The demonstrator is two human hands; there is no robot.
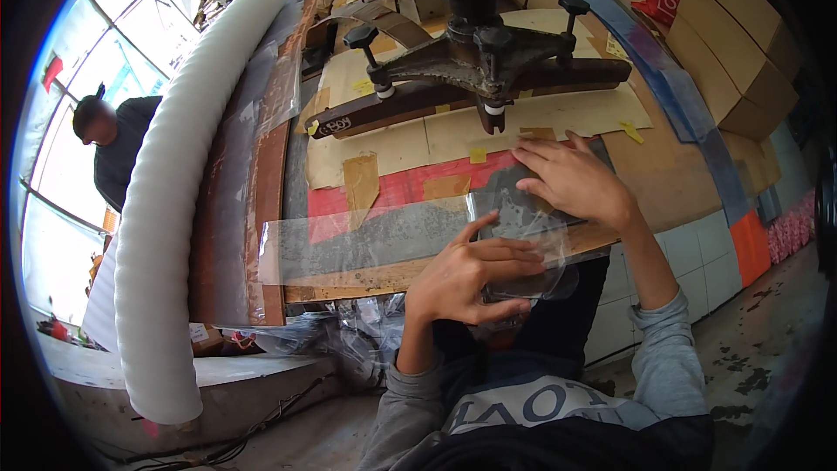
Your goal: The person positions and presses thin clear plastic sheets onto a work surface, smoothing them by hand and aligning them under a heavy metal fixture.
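Note:
A clear plastic sheet [516, 220] lies over the front edge of the worktable and hangs slightly past it. My left hand [469, 275] rests against it with the fingers stretched and apart, thumb below the table edge. Farther in, my right hand [577, 181] lies nearly flat, fingers spread over the sheet's far part and the grey work surface. Just beyond those fingertips is the dark metal press head [493, 61] with its long bar. Beneath the bar sits a cream board [405, 144] with yellow and brown tape. A red strip [392, 201] runs along its near side.
A long roll of white foam [174, 166] stands along the left side. Cardboard boxes [724, 44] are at the right, beside a blue strip [663, 78]. More clear film [305, 249] covers the table's front left. Another person [122, 139] is beyond the roll.

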